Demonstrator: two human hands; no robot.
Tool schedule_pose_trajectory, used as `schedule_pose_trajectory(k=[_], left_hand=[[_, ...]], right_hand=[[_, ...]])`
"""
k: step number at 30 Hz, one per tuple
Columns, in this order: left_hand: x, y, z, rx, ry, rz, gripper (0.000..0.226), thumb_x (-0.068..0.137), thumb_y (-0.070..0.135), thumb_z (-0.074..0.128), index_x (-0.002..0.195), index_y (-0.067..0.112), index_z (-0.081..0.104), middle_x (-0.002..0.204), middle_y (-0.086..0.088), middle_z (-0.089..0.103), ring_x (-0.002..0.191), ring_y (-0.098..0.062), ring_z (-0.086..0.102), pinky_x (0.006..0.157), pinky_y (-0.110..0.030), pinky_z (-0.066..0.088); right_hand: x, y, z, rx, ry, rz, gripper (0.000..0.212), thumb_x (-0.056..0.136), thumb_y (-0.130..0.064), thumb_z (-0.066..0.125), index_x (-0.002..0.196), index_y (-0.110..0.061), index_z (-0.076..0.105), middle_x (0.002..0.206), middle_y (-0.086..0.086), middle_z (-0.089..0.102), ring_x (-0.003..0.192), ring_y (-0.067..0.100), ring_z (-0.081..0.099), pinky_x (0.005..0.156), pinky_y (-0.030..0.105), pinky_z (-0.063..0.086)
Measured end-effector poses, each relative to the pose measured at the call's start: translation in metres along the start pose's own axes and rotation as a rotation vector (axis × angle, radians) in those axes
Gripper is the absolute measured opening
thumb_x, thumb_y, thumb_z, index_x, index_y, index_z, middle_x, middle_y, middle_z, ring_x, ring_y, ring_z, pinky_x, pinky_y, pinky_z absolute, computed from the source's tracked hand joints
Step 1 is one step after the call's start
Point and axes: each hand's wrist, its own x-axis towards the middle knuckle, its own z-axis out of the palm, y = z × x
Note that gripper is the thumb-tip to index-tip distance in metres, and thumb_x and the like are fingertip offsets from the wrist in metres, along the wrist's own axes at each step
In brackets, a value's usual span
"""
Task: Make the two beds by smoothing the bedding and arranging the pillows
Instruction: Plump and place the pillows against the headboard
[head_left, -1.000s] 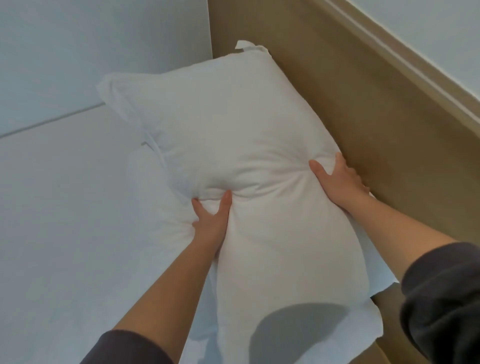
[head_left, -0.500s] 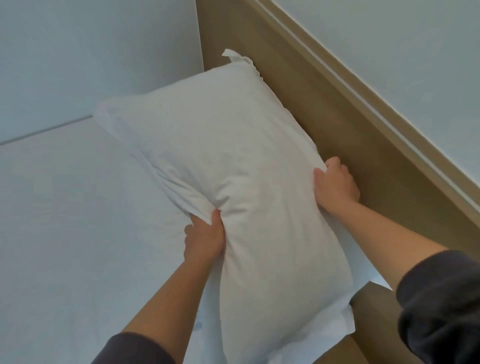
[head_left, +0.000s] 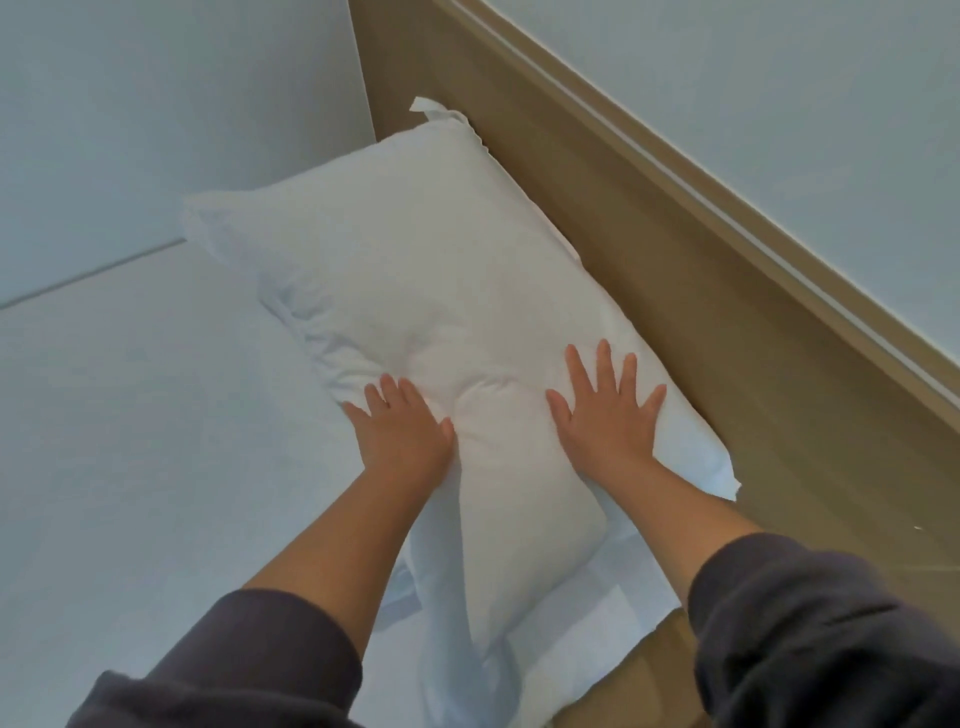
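Observation:
A white pillow (head_left: 415, 291) lies on the bed along the tan wooden headboard (head_left: 649, 270), its far corner near the wall corner. My left hand (head_left: 402, 426) presses flat on the pillow's left edge, fingers straight. My right hand (head_left: 605, 410) lies spread flat on the pillow's right half, close to the headboard. A dent and creases show in the pillow between both hands. The white bed sheet (head_left: 130, 441) stretches smooth to the left. Loose pillowcase fabric (head_left: 587, 613) hangs past the near end of the pillow.
A pale wall (head_left: 156, 114) stands behind the bed at the left, meeting the headboard in the corner. Above the headboard's top rail there is more pale wall (head_left: 805, 104). Dark sleeves cover both forearms near the bottom of the view.
Both hands gripped the lifted pillow at its sides earlier. Now the pillow lies down against the headboard and both hands have let go and press flat on its top.

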Motion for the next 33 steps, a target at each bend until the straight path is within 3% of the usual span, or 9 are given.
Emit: schedule_pose_trajectory(k=[3, 5, 9, 13, 18, 22, 26, 28, 33], left_hand=[[-0.018, -0.005, -0.016, 0.165, -0.088, 0.086, 0.049, 0.097, 0.028, 0.036, 0.142, 0.010, 0.039, 0.144, -0.011, 0.045, 0.133, -0.030, 0.042, 0.113, -0.049, 0.026], [-0.018, -0.013, -0.031, 0.162, 0.084, 0.127, 0.045, 0.096, 0.027, 0.036, 0.138, 0.013, 0.043, 0.136, -0.009, 0.049, 0.128, -0.030, 0.044, 0.109, -0.046, 0.030], [0.006, -0.021, -0.046, 0.015, 0.385, 0.295, 0.062, 0.101, 0.045, 0.020, 0.154, 0.018, 0.003, 0.163, -0.010, -0.006, 0.149, -0.034, -0.004, 0.119, -0.051, 0.013], [0.050, -0.014, -0.062, -0.084, 0.549, 0.334, 0.068, 0.091, 0.058, -0.004, 0.153, 0.029, -0.015, 0.160, -0.004, -0.022, 0.147, -0.029, -0.019, 0.120, -0.052, 0.001], [0.107, -0.008, -0.016, -0.087, 0.441, 0.338, 0.069, 0.095, 0.060, 0.007, 0.154, 0.029, -0.011, 0.161, -0.003, -0.019, 0.148, -0.028, -0.016, 0.118, -0.055, -0.002], [0.110, -0.016, 0.021, -0.089, 0.396, 0.212, 0.072, 0.096, 0.059, 0.009, 0.154, 0.023, -0.013, 0.161, -0.007, -0.019, 0.148, -0.029, -0.015, 0.118, -0.055, -0.003], [0.083, -0.027, 0.020, -0.169, 0.268, 0.067, 0.076, 0.097, 0.059, 0.013, 0.155, 0.014, -0.007, 0.161, -0.014, -0.014, 0.148, -0.035, -0.008, 0.118, -0.057, 0.005], [0.057, -0.027, 0.011, -0.190, 0.251, 0.130, 0.079, 0.096, 0.061, 0.015, 0.155, 0.012, -0.004, 0.162, -0.014, -0.011, 0.149, -0.035, -0.004, 0.117, -0.057, 0.009], [-0.038, -0.012, -0.001, -0.087, 0.300, 0.517, 0.078, 0.093, 0.065, 0.004, 0.155, 0.019, -0.009, 0.161, -0.007, -0.018, 0.149, -0.029, -0.010, 0.120, -0.053, 0.003]], right_hand=[[-0.024, 0.005, -0.007, 0.028, -0.074, 0.076, 0.065, 0.098, -0.059, 0.006, 0.153, -0.031, -0.016, 0.162, 0.004, -0.018, 0.148, 0.033, -0.015, 0.116, 0.061, 0.000], [-0.026, 0.000, -0.018, 0.037, -0.026, 0.062, 0.065, 0.099, -0.059, 0.008, 0.153, -0.031, -0.015, 0.162, 0.004, -0.018, 0.148, 0.032, -0.015, 0.117, 0.061, -0.001], [-0.007, -0.024, -0.046, 0.056, 0.165, -0.037, 0.064, 0.098, -0.059, 0.009, 0.152, -0.035, -0.015, 0.162, 0.003, -0.017, 0.149, 0.033, -0.015, 0.116, 0.062, 0.000], [0.031, -0.057, -0.069, 0.101, 0.366, -0.127, 0.064, 0.096, -0.059, 0.010, 0.153, -0.038, -0.011, 0.163, 0.002, -0.016, 0.149, 0.032, -0.014, 0.115, 0.065, -0.002], [0.066, -0.066, -0.016, 0.089, 0.321, -0.205, 0.058, 0.100, -0.056, 0.010, 0.153, -0.040, -0.008, 0.163, -0.002, -0.015, 0.149, 0.027, -0.015, 0.115, 0.063, -0.004], [0.061, -0.029, 0.024, 0.078, 0.231, -0.071, 0.057, 0.100, -0.055, 0.007, 0.153, -0.040, -0.009, 0.163, -0.003, -0.014, 0.149, 0.026, -0.014, 0.116, 0.060, -0.004], [0.035, -0.007, 0.020, 0.095, 0.137, 0.081, 0.058, 0.100, -0.055, 0.006, 0.153, -0.038, -0.013, 0.163, -0.001, -0.015, 0.149, 0.028, -0.015, 0.117, 0.061, -0.003], [0.010, 0.001, 0.014, 0.104, 0.143, 0.152, 0.059, 0.100, -0.054, 0.007, 0.153, -0.037, -0.014, 0.163, 0.000, -0.016, 0.149, 0.028, -0.013, 0.117, 0.060, -0.001], [-0.092, 0.029, 0.006, 0.034, 0.174, 0.210, 0.062, 0.099, -0.055, 0.006, 0.154, -0.034, -0.013, 0.163, 0.004, -0.012, 0.150, 0.032, -0.008, 0.116, 0.061, 0.003]])
